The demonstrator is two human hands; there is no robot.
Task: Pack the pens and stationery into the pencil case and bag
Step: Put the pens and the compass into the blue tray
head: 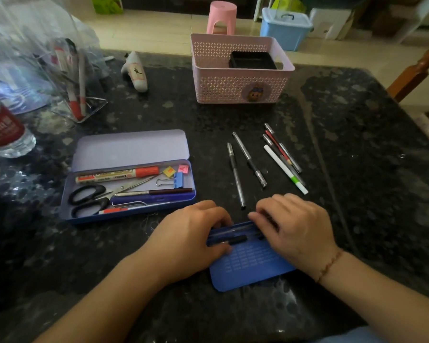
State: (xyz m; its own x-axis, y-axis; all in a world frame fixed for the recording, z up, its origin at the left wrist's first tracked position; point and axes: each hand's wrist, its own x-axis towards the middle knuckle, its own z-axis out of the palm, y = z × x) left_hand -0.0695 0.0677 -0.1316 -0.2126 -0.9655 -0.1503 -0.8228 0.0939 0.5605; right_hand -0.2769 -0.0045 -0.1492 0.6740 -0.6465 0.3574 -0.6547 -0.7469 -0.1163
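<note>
Working at the near edge of the dark counter (pixel 357 115), both hands sit on a small blue tray (pixel 252 268) that carries a few dark pens (pixel 233 238) along its far side. The left hand (pixel 191 233) has its fingers curled over the tray's left end, pinching at the pens there; the right hand (pixel 292 226) lies with fingers bent over the right end, pressing on the pens, though what exactly its fingertips grip is hidden.

Left of the hands, the open pencil case (pixel 131 179) is partly filled: an orange-capped marker (pixel 117 175), black-handled scissors (pixel 94 196), a blue binder clip (pixel 177 180), small sticky notes, and a couple of pens along its near wall. That part looks done.

Plenty is left, by my reading. Two silver pens (pixel 243 167) lie loose beyond the hands, and a cluster with a white pen (pixel 282 167) lies to their right, none touching the case. The pink basket (pixel 240 70) stands at the far side. A clear bag (pixel 35 45) at far left holds some items already, blurred. The task seems about midway.
</note>
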